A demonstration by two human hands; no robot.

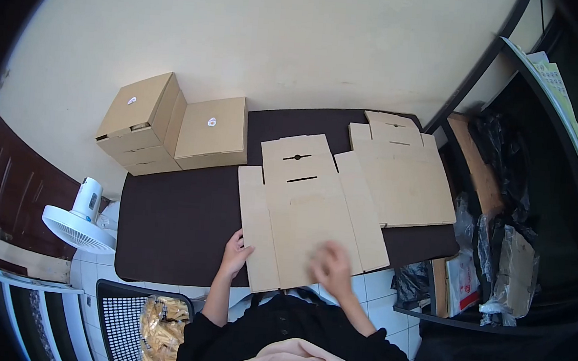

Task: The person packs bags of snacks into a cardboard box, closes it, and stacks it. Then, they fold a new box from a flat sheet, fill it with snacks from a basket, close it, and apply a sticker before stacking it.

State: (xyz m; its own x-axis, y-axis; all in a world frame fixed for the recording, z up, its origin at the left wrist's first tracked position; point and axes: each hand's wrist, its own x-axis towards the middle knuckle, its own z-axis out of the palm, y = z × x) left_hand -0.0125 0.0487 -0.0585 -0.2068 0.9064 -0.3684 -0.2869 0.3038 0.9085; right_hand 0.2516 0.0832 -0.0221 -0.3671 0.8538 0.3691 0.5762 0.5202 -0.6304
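A flat, unfolded cardboard box lies before me on the dark table, its slotted flap pointing away from me and its near edge in front of my body. My left hand grips its left side edge, thumb and fingers closed at the cardboard. Over the lower right part of the sheet is my right hand, smeared by motion, so its fingers do not show clearly. To the right lies a pile of flat cardboard boxes, partly overlapped by the sheet in front of me.
Folded boxes with round stickers stand at the back left: a stack and a lower box beside it. The brown table backs onto a wall. A white fan is at the left, a chair below, a shelf at the right.
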